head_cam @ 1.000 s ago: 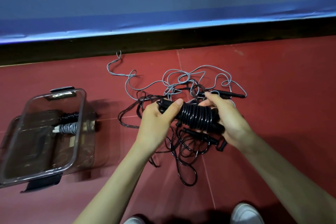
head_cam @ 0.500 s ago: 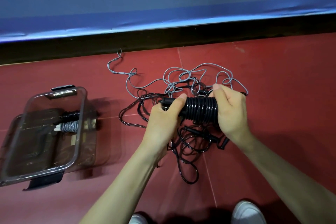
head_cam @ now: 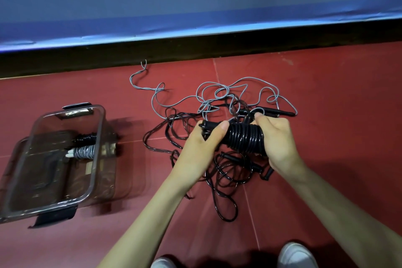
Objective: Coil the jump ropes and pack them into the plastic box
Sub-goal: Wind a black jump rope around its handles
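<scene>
While my left hand (head_cam: 201,144) clamps the handles, my right hand (head_cam: 277,141) grips the black coil (head_cam: 243,138) so nothing unwinds; box (head_cam: 95,159) waits at nine o'clock

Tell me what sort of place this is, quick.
Probably a gym or sports hall. The smooth dark-red floor with thin seam lines looks like sports flooring, a blue padded mat runs along the far edge, and loose grey and black jump ropes lie tangled on the floor.

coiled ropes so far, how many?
3: black coil held by left hand and right hand; black and grey coils in the box. More may be hidden.
</scene>
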### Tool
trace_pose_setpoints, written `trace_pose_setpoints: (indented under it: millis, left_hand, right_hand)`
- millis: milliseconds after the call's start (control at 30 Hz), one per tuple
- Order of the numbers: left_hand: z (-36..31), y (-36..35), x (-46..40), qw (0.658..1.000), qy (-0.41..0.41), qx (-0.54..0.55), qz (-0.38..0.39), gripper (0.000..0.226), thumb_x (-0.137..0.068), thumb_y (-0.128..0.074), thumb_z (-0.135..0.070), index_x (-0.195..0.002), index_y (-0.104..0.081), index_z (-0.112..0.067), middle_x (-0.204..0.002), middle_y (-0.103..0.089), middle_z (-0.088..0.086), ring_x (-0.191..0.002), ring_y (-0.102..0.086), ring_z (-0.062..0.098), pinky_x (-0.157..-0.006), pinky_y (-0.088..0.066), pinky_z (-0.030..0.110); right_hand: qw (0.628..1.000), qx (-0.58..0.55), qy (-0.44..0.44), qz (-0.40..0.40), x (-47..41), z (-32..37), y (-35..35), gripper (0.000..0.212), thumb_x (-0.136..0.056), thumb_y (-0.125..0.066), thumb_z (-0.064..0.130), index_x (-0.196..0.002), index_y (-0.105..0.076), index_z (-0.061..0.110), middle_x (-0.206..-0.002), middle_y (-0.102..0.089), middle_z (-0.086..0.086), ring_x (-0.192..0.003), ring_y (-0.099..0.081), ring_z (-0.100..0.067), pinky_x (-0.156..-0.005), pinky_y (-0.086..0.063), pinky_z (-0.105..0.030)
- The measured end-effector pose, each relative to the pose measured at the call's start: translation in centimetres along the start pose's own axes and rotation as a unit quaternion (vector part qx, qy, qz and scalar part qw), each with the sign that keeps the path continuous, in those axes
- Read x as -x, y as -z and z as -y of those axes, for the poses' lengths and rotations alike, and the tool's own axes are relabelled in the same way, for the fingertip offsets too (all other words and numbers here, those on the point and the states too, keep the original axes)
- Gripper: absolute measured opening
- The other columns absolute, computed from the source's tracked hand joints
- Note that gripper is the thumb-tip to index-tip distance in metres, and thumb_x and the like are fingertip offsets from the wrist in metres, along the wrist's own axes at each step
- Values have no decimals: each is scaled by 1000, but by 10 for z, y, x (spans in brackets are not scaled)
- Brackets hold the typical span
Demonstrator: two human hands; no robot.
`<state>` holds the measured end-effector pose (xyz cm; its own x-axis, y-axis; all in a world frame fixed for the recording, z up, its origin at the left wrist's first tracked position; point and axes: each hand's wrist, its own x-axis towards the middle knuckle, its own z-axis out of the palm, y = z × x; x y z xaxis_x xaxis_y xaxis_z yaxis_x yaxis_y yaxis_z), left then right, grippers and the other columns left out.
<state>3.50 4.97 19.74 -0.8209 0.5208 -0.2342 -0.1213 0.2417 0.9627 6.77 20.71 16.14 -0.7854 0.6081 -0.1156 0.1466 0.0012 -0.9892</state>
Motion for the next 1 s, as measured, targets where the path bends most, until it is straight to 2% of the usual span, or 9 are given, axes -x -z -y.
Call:
trace_pose_setpoints:
  millis: [100, 167, 267, 367, 433, 567, 667, 767, 1000]
  left_hand:
    - [22, -5, 2, 997, -45, -61, 19, 19, -97, -44, -43, -107, -53, -29, -87, -63, -25, -81, -57, -7, -79, -45, 22]
    - [28, -10, 3, 981, -77, -177, 14, 28, -101, -35, -44, -108, -50, -21, -98, -65, -9, -95, -60, 13, -88, -46, 36]
    - [24, -9, 0, 935, -107, -338, 18, 27, -102, -32, -40, -93, -40, -16, -89, -58, 3, -87, -56, 34, -75, -45, 44]
    - [21, -5, -8, 874, -129, -467, 36, 11, -102, -39, -24, -99, -43, -14, -98, -61, 11, -91, -58, 40, -70, -44, 42]
    - [17, -2, -9, 827, -132, -545, 44, 9, -98, -42, -16, -105, -46, -12, -102, -61, 12, -95, -59, 41, -67, -40, 40]
    - [10, -2, -1, 761, -160, -626, 50, 19, -98, -41, -25, -111, -51, -17, -109, -61, 7, -100, -59, 36, -67, -34, 34]
    - [6, 6, -1, 753, -167, -634, 59, 27, -98, -40, -41, -112, -54, -23, -109, -63, 6, -103, -60, 34, -69, -37, 33]
    - [3, 19, -6, 777, -163, -606, 54, 35, -94, -43, -54, -115, -57, -29, -104, -67, 5, -101, -61, 34, -75, -45, 35]
    - [-1, 29, -17, 760, -202, -617, 38, 59, -69, -50, -78, -84, -56, -21, -73, -61, 2, -81, -59, 31, -61, -31, 30]
  right_hand:
    - [995, -61, -73, -25, -4, -5, 0, 43, -96, -50, 14, -55, -46, 3, -40, -38, 0, -30, -37, -14, -32, -30, -18]
    - [991, -78, -103, -19, -2, -4, -2, 38, -97, -47, 10, -59, -49, 8, -39, -38, 3, -27, -37, -11, -29, -29, -16]
    - [990, -73, -118, -29, -6, -8, -2, 34, -96, -46, 10, -61, -49, 8, -40, -37, 2, -27, -37, -12, -29, -28, -16]
    - [994, -33, -96, -49, -14, -10, 0, 30, -90, -51, 18, -63, -46, 5, -51, -31, -6, -37, -32, -19, -37, -26, -22]
    - [996, 60, -32, -62, -18, -9, 2, 32, -87, -52, 24, -60, -42, 9, -57, -28, -7, -52, -27, -21, -47, -22, -29]
    - [957, 263, 112, -40, -14, -3, 8, 55, -98, -45, 16, -48, -24, 15, -41, -20, 3, -44, -22, -17, -50, -21, -32]
    - [936, 319, 149, -12, -12, -5, 10, 53, -100, -44, 16, -50, -26, 9, -41, -24, -2, -45, -27, -18, -60, -15, -34]
    - [928, 326, 176, 40, -8, -3, 12, 50, -100, -44, 16, -54, -29, 4, -42, -25, -1, -47, -27, -19, -57, -20, -33]
    - [896, 356, 199, 176, -7, 12, 17, 51, -99, -46, 19, -54, -26, 5, -45, -21, 2, -46, -23, -15, -49, -25, -22]
